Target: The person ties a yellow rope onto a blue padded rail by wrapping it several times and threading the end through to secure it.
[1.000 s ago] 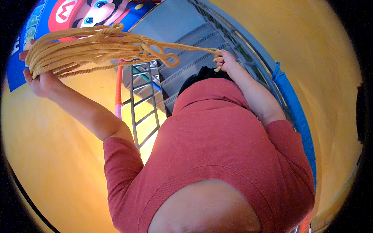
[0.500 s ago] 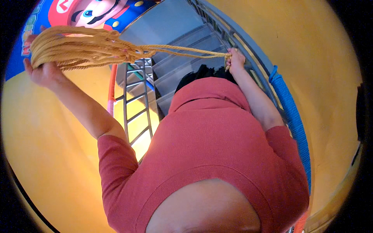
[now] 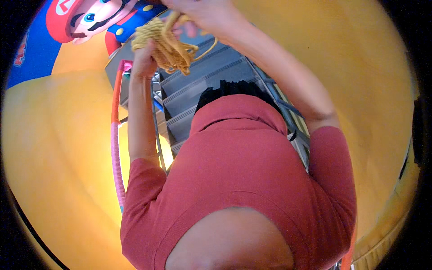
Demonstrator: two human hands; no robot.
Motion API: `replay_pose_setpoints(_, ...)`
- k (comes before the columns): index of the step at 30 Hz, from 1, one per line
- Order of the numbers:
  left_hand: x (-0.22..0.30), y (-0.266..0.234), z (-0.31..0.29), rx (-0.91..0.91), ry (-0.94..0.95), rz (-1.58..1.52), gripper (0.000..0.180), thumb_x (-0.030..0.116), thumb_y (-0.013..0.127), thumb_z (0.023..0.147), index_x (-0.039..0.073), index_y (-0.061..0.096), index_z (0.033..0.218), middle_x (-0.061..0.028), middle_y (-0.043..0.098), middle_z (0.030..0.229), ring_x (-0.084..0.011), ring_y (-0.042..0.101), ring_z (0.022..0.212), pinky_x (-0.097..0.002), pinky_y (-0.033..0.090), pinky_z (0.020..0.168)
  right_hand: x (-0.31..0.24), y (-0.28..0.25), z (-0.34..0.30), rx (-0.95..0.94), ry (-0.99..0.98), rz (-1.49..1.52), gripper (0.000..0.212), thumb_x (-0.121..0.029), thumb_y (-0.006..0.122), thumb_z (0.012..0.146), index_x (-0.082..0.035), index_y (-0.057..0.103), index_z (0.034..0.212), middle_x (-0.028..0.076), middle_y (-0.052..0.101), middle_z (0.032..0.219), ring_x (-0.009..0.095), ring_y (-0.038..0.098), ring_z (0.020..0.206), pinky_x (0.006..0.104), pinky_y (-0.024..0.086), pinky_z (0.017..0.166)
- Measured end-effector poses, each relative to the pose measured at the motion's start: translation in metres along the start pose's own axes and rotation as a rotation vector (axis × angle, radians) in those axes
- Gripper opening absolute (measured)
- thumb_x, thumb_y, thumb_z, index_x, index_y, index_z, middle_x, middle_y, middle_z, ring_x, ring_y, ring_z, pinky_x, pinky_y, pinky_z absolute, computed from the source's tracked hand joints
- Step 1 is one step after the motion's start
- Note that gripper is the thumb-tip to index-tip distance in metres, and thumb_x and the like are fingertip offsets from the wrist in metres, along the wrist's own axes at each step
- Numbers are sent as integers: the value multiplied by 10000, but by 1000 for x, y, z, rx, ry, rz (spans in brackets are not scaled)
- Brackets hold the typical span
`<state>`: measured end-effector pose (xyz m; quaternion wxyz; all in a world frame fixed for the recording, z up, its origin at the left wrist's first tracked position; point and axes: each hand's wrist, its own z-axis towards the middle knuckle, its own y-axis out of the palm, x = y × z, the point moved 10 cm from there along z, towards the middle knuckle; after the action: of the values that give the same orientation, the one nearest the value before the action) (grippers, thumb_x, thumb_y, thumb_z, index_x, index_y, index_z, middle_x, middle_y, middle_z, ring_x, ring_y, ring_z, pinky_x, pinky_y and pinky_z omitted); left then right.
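- The yellow rope (image 3: 173, 56) is in the air between the person's 2 hands, over the left edge of the grey stairs (image 3: 180, 108); nothing else visibly carries it.
- The left hand (image 3: 145, 60) is closed around the near left side of the rope bundle, with the thumb upright against the strands.
- The right hand (image 3: 204, 13) is at the bundle's upper right, cut by the top of the view. Rope runs up to it, but its fingers blur, so whether it grips or only guides a strand cannot be told.
- Done, by the look of it: most of the visible rope is gathered into 1 short, thick bundle of many strands.
- Left, by the look of it: at least 1 slack loop stands out on the bundle's right side, over the treads, and the folds at the lower end hang unevenly.
- No finished knot shows; the right hand covers part of the top, so a tie there cannot be ruled out. The rope's ends cannot be made out either.
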<state>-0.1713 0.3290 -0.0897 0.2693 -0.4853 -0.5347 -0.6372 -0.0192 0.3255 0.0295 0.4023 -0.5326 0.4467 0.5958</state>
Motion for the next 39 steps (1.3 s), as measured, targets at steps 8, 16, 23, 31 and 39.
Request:
replay_pose_setpoints(8,-55,55,-25,-182,-264,-119,254,227,644,815,25,562,943,26,481,564,-117,511,539,-300,452,663,63,-56,23,-15,109,-519,368,-309,561,870,45,610,959,105,629,677,188,581,488,298,480,500)
replay_pose_setpoints(16,-1,96,-47,-295,3,-668,651,300,518,872,-32,223,1349,-183,401,1274,-287,442,1161,-458,325,1036,133,-202,-112,464,317,-438,317,-292,575,890,-17,611,1042,45,647,828,41,504,540,186,366,448)
replay_pose_setpoints(23,51,129,-67,-236,121,-215,785,208,604,774,69,167,1412,-212,262,1423,-335,334,1292,-457,281,1077,125,-162,-183,473,296,-210,301,-216,563,894,-30,576,1131,41,654,917,25,474,544,156,368,457)
replay_pose_setpoints(31,48,115,-33,-281,132,367,553,172,585,813,78,309,1284,-161,373,1290,-273,404,1180,-386,334,998,138,-66,-160,367,100,-245,283,-158,554,900,-51,557,1162,34,636,967,16,512,580,159,390,449)
replay_pose_setpoints(39,87,117,-15,-416,244,500,326,157,567,843,67,457,1137,-129,518,1119,-222,511,1033,-341,404,896,162,-49,-212,405,402,-218,232,-121,573,879,1,578,1076,61,613,892,91,564,627,238,483,578)
